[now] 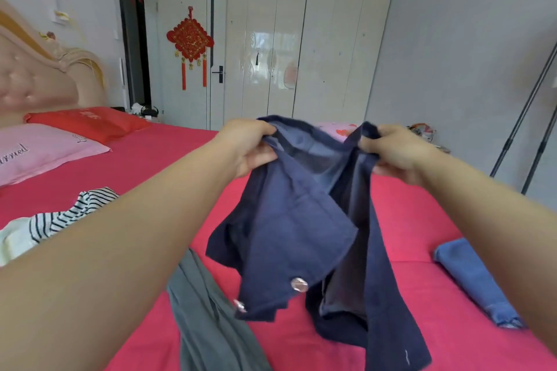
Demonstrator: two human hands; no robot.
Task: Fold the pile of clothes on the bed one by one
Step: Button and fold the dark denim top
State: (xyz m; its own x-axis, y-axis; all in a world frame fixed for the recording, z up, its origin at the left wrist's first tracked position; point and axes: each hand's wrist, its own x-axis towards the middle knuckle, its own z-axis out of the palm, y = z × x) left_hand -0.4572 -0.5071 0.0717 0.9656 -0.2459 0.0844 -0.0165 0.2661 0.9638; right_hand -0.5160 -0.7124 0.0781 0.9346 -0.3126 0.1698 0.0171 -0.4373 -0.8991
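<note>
A navy blue garment (298, 235) with round metal buttons hangs in the air over the red bed (168, 153), its lower part draping onto the sheet. My left hand (247, 147) grips its upper left edge and my right hand (394, 150) grips its upper right edge, both arms stretched forward. A grey garment (208, 319) lies crumpled on the bed below my left arm. A black-and-white striped top (60, 220) lies at the left. Folded blue jeans (476, 280) lie at the right.
A pink pillow (39, 150) and a red pillow (87, 123) sit by the padded headboard (33, 81). White wardrobe doors (301, 48) and a door with a red knot ornament (190, 39) stand beyond the bed. Dark stand poles (524, 117) rise at right.
</note>
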